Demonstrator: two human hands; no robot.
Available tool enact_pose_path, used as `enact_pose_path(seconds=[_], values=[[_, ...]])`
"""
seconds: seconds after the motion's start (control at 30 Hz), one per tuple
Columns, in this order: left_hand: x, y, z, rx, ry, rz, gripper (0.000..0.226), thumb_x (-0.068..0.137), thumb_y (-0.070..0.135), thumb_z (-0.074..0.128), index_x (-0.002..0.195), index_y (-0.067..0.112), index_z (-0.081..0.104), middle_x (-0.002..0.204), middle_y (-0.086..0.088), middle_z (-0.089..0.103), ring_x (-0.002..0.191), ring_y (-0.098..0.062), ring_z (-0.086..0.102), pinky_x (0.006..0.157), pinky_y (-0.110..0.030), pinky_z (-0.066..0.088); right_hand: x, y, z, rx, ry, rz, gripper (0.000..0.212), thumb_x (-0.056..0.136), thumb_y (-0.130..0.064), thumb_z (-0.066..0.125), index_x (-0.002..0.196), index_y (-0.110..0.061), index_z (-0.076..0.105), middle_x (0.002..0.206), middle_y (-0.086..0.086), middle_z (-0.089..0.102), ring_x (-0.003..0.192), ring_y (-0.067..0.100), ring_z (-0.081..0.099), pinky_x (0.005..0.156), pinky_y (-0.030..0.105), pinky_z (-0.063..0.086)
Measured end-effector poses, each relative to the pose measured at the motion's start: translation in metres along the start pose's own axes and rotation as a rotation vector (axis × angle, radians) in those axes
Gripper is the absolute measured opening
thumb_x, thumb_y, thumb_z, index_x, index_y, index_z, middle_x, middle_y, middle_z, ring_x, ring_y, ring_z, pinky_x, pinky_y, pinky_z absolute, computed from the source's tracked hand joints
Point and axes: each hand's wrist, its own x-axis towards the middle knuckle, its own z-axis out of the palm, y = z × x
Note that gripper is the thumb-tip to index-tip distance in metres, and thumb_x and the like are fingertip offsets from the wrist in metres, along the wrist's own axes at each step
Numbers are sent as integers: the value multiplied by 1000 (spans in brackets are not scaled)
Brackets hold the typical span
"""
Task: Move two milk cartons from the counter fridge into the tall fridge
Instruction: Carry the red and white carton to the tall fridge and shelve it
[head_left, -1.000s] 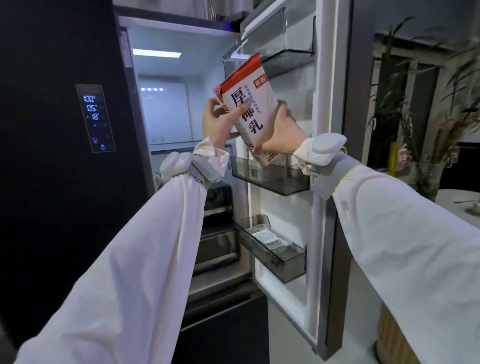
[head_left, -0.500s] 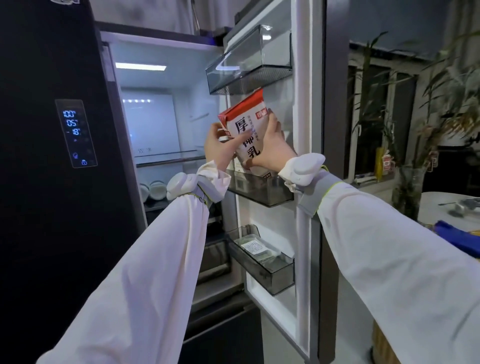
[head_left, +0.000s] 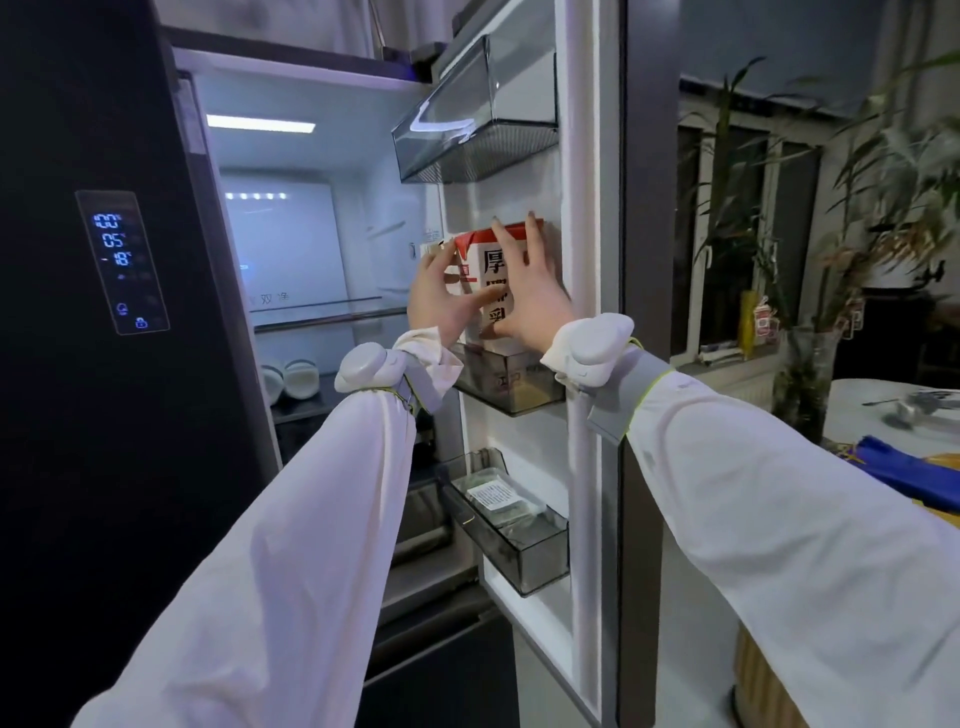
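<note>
Both hands are on one carton (head_left: 485, 283), which stands upright in the middle door bin (head_left: 511, 387) of the tall fridge (head_left: 584, 312). The right hand (head_left: 530, 301) lies flat on the carton's printed front, fingers spread and reaching up to its red top edge; its grip is wide, a press more than a clasp. The left hand (head_left: 439, 301) cups the carton's left side with the thumb across the front; this grip looks loose, and whether the fingers behind close on the carton cannot be told.

The carton's base is down inside the bin, behind its dark clear wall, and its back is close to the door's white liner. A small white corner shows just left of the carton's top; it may be a second carton, but too little is visible to say.

The step in hand appears to be the seating of a carton in the door, very near its end. The next move calls for both hands to lift away straight and gently, so the carton is not tipped forward over the low bin wall. If this is the first carton, the other must then be fetched from the counter fridge, which is out of view; if the second, only the door remains to be shut.
</note>
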Motion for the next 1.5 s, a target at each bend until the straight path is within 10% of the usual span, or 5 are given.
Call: enact_pose_path(seconds=[0.33,0.53,1.1,1.27,1.5], values=[[-6,-17,-2,158,-92,-24,116,59,27,89,157,27,27,146,-17,24,137,-37,40,110,-45,44,1,-10,20,-73,0,23,117,74,4,70,153,-28,-11,157,10,-28,150,35,4,101,44,49],[-5,-25,-13,40,-163,-53,120,67,2,85,161,21,13,146,-18,47,136,-33,47,111,-51,43,0,-18,31,-63,25,-19,113,75,0,69,154,-25,-8,157,14,-26,148,40,10,110,51,38],[-46,-45,-62,352,55,-228,73,85,39,75,143,9,42,138,-16,55,120,-37,58,99,-49,47,-52,-73,22,131,4,-167,68,87,-3,51,150,-14,27,160,-1,16,141,21,32,111,35,38],[-65,-48,-83,380,108,-246,54,95,34,63,138,6,45,135,-13,57,114,-34,62,95,-42,47,-72,-79,6,108,266,-377,55,86,-10,35,140,-6,43,153,11,34,144,27,30,122,40,16],[-96,-32,-104,341,220,-225,53,97,36,58,140,7,44,139,-9,55,119,-28,60,98,-40,45,-98,-70,-15,-102,375,-204,91,82,-17,60,155,-19,6,162,15,-5,150,32,-3,118,56,16]])
